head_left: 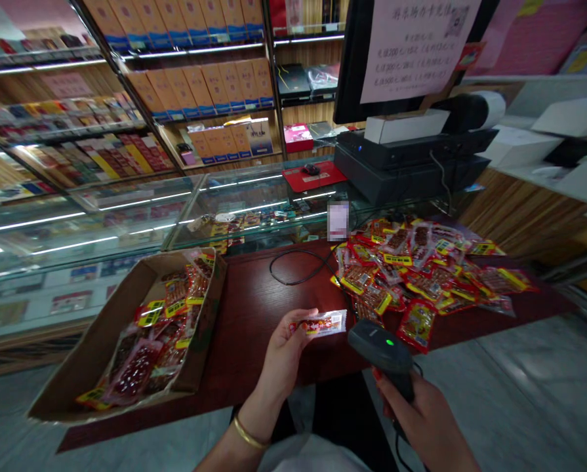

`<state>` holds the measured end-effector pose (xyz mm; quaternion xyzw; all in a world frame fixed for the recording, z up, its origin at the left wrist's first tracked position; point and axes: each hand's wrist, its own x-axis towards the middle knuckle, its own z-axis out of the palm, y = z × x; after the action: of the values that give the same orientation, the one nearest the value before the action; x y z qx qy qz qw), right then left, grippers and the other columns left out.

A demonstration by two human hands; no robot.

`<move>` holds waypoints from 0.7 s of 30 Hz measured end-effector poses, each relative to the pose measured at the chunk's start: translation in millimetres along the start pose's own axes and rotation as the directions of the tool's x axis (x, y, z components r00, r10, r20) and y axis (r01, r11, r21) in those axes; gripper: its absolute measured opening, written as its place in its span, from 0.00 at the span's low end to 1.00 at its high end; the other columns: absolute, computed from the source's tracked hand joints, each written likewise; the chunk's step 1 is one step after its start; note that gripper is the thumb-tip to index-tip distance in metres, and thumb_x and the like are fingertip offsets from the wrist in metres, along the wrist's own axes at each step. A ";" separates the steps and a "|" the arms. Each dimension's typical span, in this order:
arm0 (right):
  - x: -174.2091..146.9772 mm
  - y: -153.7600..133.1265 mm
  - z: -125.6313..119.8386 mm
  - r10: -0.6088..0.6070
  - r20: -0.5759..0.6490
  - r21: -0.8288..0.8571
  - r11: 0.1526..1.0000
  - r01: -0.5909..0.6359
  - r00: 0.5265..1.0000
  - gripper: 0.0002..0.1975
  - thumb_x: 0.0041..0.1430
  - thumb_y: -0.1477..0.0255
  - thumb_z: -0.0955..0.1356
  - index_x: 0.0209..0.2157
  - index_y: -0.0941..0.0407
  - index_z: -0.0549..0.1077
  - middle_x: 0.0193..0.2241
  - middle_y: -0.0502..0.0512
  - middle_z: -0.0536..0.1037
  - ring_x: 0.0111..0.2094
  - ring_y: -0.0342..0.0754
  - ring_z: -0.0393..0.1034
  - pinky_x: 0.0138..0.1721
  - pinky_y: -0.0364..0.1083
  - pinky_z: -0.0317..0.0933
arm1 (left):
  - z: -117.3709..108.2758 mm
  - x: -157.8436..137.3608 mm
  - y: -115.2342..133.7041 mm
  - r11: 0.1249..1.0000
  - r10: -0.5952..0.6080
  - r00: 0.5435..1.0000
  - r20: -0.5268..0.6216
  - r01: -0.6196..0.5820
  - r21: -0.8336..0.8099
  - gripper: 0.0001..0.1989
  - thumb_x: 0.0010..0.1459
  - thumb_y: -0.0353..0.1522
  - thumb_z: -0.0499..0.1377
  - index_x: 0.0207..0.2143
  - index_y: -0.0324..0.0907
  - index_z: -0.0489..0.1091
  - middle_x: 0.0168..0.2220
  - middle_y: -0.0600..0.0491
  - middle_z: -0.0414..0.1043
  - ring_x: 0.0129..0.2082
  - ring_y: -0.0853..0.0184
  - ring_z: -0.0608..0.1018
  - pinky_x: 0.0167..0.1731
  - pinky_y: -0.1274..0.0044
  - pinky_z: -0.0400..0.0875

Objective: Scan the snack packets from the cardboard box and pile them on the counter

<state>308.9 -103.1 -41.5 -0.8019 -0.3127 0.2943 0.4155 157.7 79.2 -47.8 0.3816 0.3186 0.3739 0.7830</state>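
Note:
My left hand (pixel 286 347) pinches one end of a small snack packet (pixel 328 323), red and white with a clear wrapper, above the dark red table. In my right hand (pixel 421 406) is a black barcode scanner (pixel 384 351) with a green light lit on top. Its head points left, close beside the packet's right end but apart from it. To the right lies a large heap of red and yellow snack packets (pixel 421 262). An open cardboard box (pixel 207 328) on the left holds several similar packets.
The dark red table (pixel 244 295) carries a looped black cable (pixel 288 283). Behind it stand a glass display counter (pixel 195 210), a mouse (pixel 310 169) on a red mat (pixel 325 178), and a black monitor (pixel 349 72) with a paper sign. Stocked shelves (pixel 195 49) line the back.

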 end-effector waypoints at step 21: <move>-1.8 38.9 -19.3 0.135 -0.102 0.049 0.990 -0.130 0.986 0.25 0.56 0.46 0.67 0.34 0.55 0.79 0.25 0.56 0.83 0.27 0.53 0.78 0.27 0.45 0.68 | 88.5 102.0 -40.0 0.531 0.353 0.698 0.623 -0.698 0.481 0.18 0.66 0.24 0.52 0.49 0.46 0.78 0.57 0.47 0.78 0.58 0.60 0.77 0.61 0.64 0.67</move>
<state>331.8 -131.5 -64.8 -0.8263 -0.2299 0.2851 0.4278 293.6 114.7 -58.3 0.7986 0.1067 0.3522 0.4763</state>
